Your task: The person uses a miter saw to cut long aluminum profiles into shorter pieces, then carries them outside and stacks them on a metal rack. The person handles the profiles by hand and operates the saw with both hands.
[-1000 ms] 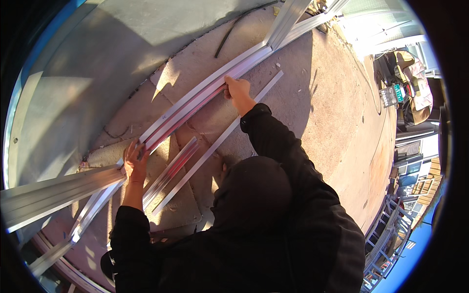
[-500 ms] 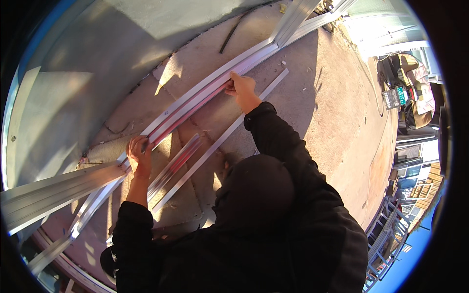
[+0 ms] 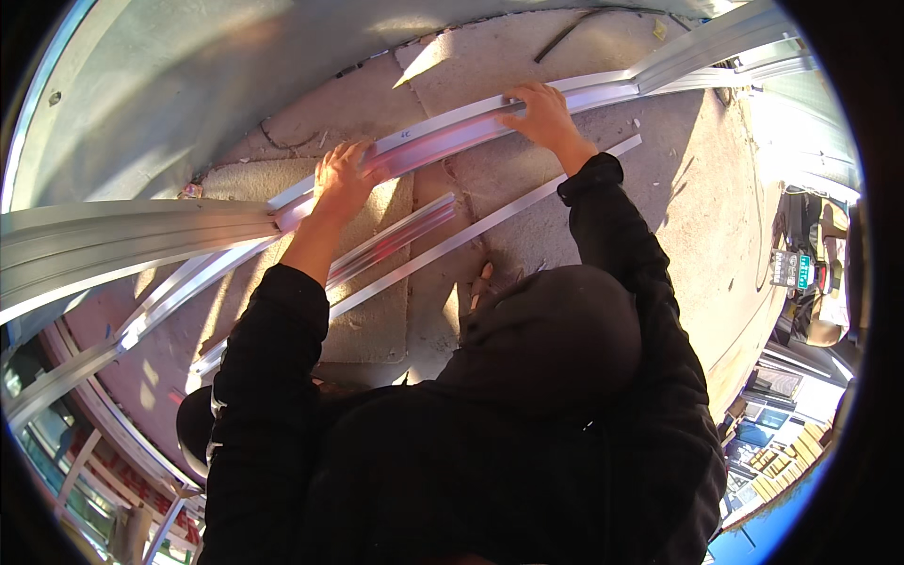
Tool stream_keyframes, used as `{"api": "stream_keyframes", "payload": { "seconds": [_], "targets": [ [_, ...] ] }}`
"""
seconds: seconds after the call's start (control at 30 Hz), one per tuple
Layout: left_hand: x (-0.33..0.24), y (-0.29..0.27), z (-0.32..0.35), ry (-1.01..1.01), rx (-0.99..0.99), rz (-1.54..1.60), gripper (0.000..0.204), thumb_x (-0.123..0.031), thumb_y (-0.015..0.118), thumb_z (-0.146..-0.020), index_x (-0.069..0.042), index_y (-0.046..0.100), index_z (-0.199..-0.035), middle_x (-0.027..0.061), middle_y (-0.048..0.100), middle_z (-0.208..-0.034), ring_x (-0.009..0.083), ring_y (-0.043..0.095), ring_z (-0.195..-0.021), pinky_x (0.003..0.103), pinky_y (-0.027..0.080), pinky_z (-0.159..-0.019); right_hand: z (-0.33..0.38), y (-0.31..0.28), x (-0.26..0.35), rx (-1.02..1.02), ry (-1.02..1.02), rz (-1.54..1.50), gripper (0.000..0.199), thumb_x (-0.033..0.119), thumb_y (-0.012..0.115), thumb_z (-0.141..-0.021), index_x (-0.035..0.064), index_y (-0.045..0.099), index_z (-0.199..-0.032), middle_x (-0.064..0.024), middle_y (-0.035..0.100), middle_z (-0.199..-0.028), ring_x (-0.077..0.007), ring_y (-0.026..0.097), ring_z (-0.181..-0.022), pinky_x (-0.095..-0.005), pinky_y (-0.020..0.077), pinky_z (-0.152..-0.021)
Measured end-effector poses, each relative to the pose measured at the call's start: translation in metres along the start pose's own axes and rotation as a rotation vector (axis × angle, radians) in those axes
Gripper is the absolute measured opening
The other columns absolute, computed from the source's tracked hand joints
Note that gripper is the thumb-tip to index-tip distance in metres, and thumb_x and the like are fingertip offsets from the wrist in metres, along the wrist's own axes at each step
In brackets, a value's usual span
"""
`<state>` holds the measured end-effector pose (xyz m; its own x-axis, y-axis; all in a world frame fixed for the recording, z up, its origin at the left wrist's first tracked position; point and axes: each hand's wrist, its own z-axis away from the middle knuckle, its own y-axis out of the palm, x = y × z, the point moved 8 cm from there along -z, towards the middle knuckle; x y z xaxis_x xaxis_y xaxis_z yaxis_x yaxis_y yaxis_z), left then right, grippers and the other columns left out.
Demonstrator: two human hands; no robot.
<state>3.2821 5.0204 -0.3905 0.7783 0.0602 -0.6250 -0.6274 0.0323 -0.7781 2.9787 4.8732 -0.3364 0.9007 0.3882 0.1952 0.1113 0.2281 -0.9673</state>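
Note:
A long silver metal rail (image 3: 443, 134) with a pinkish sheen on its near face runs across in front of me, joined at each end to wider metal profiles. Over its left part lies my left hand (image 3: 344, 179), the fingers curled across the far edge. My right hand (image 3: 548, 118) grips the rail farther right, fingers over the top and thumb on the near side. Nearer to me on the ground are a few grooved metal strips (image 3: 395, 237) with a reddish reflection. Beside them, a long flat metal strip (image 3: 499, 220) slants up to the right.
A wide metal profile (image 3: 141, 241) extends left from the rail's end, and another profile (image 3: 711, 47) slopes up at the right. A grey wall (image 3: 235, 85) stands beyond. Tools and bags (image 3: 815, 273) sit at the far right. A dark strip (image 3: 565, 36) lies by the wall.
The view has turned. My left hand has slid a little right along the rail, away from the left joint. My right hand has gone from the near edge to over the top.

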Motion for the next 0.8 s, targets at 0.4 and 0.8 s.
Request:
{"api": "stream_keyframes", "payload": {
  "seconds": [0.4, 0.8],
  "targets": [
    [-0.056, 0.035, -0.03, 0.102, 0.093, 0.031, 0.041, -0.034, 0.073, -0.087, -0.012, 0.067, -0.121, 0.0106, 0.064, -0.127, 0.0346, 0.057, -0.12, 0.046, 0.043, -0.104, -0.001, 0.005, -0.008, -0.007, -0.168, 0.038, 0.073, 0.055, 0.075, -0.08, 0.007, 0.061, -0.133, -0.0125, 0.059, -0.138, -0.0325, 0.048, -0.134, -0.0453, 0.0286, -0.116],
    [0.002, -0.005, 0.0, -0.006, 0.23, 0.045, 0.063, -0.042, 0.073, -0.089, -0.009, 0.054, -0.14, 0.0187, 0.062, -0.134, 0.0376, 0.058, -0.125, 0.046, 0.046, -0.105, -0.005, 0.07, 0.156, 0.174, -0.428, -0.173, 0.063, 0.049, 0.074, -0.083, 0.0055, 0.062, -0.127, -0.0139, 0.064, -0.126, -0.0323, 0.054, -0.125, -0.0471, 0.0353, -0.109]
  ]
}}
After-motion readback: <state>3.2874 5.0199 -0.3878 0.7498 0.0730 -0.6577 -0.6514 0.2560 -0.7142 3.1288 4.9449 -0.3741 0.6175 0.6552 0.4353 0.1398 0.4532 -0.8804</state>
